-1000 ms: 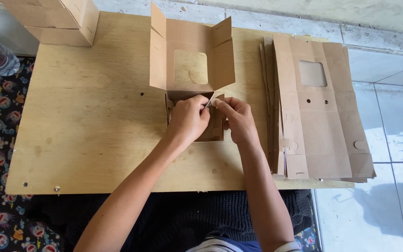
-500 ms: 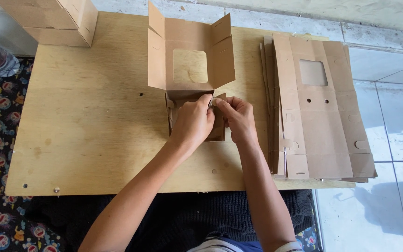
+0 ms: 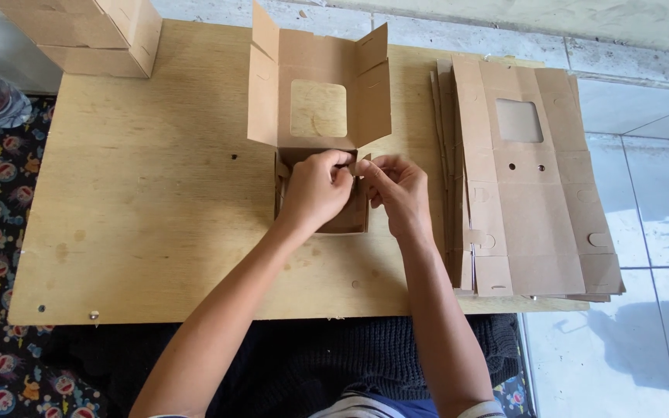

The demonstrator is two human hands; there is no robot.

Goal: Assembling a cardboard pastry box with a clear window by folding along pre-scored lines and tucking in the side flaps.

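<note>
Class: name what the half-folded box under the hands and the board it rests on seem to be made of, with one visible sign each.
Half-folded box: probably thin brown kraft card, matt; it creases sharply and has a cut-out window. Board: likely plywood, pale and unvarnished-looking; faint grain and small screw heads show.

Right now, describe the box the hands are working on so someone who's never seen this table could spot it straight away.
Find the wooden board lying over the person's lap. At its middle stands a half-folded brown cardboard box, lid raised, with the left hand and right hand pinching flaps at its base. Unlike the flat stack of unfolded blanks to its right and the closed boxes at the far left corner, it alone stands open, its square window cutout facing the camera.
</note>
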